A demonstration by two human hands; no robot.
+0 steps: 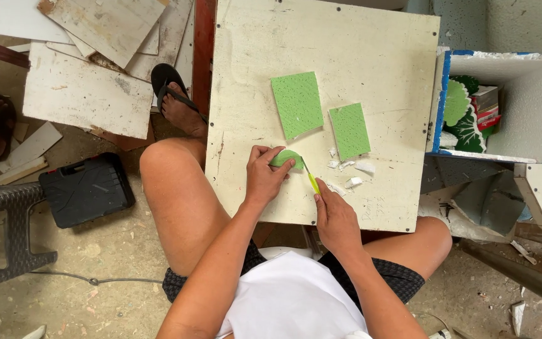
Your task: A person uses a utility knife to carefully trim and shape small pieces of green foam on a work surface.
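My left hand [265, 176] pins a small curved green foam piece [286, 157] flat on a white board [359, 56] that rests across my knees. In my right hand [335, 220] is a yellow-handled utility knife [312, 181], its thin blade tip touching the right edge of that small piece. Two larger green foam rectangles lie further up the board: a bigger rectangle [297, 104] and a smaller rectangle [349, 130] to its right. White offcut scraps [352, 172] lie just right of the knife.
A white foam box with blue edging [503, 107] at the right holds green-patterned items. Stacked white board offcuts [89, 69] lie on the floor at upper left. A black tool case [86, 188] and a woven stool [7, 232] stand at left. My sandalled foot [180, 103] sits beside the board.
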